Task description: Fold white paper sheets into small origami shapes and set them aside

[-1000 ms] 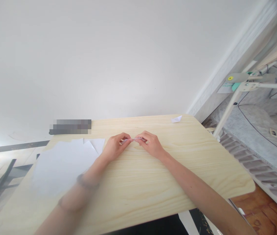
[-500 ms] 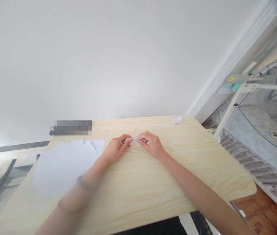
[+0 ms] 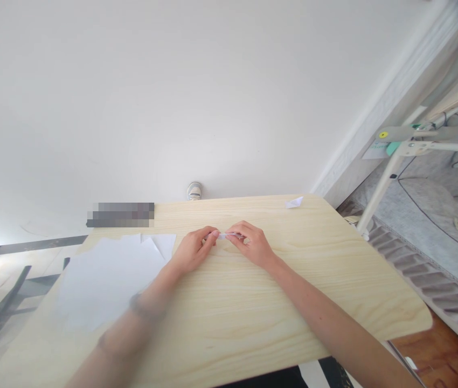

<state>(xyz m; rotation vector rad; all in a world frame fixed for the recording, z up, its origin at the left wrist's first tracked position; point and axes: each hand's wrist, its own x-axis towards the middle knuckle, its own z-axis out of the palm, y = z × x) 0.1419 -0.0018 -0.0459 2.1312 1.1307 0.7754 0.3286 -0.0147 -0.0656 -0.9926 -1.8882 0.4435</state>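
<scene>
Between my two hands, just above the wooden table, is a small folded piece of white paper (image 3: 222, 236), seen nearly edge-on. My left hand (image 3: 194, 248) pinches its left end between thumb and fingers. At the other end, my right hand (image 3: 252, 242) is closed on it the same way. Most of the paper hides behind my fingertips, so its folded shape cannot be made out. A small folded paper boat-like piece (image 3: 294, 202) lies alone near the table's far right edge.
White paper sheets (image 3: 108, 280) lie spread on the left of the table (image 3: 221, 318). A dark pixelated block (image 3: 120, 215) covers the far left edge. A shoe (image 3: 194, 191) shows beyond the far edge, by the wall. A white metal frame (image 3: 378, 188) stands at right.
The view has shifted slightly, and a shoe now shows beyond the table's far edge. Both hands keep their pinch on the folded paper, with barely any movement.
</scene>
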